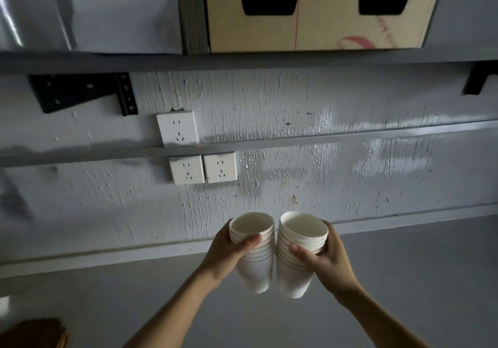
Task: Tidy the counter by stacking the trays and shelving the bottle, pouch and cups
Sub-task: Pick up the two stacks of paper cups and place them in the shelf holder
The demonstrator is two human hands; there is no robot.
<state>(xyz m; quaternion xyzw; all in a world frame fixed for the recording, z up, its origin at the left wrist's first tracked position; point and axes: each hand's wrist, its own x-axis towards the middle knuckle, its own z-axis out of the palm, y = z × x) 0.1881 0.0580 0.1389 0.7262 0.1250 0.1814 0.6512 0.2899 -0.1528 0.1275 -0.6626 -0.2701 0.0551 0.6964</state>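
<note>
A: Where are the cups right now?

B: In the air, above the desk (404, 280) and well below the shelf (242, 59). The left hand (229, 250) has its fingers (249, 241) wrapped round one nested stack, the left cups (253, 250). The right hand (328, 258) is closed the same way round the right cups (296, 253). The two stacks are upright, a little tilted, and touch side by side.

A: So how far along is the tidying?

B: I'd judge it late. The visible stretch of desk is bare, and no trays or bottle show in this view. A silvery bag (89, 11) stands on the shelf at the left; it may be the pouch, but I cannot be sure.

A: And what is left?

B: The cups, at least. They need lifting up onto the shelf. A box (318, 22) fills the middle of it, with the bag to its left, so free room looks tight from here. Something brown (32, 331) sits at the lower left edge; I cannot tell what it is.

A: Any worry?

B: Tall loose stacks can lean or slip apart on the way up.
</note>
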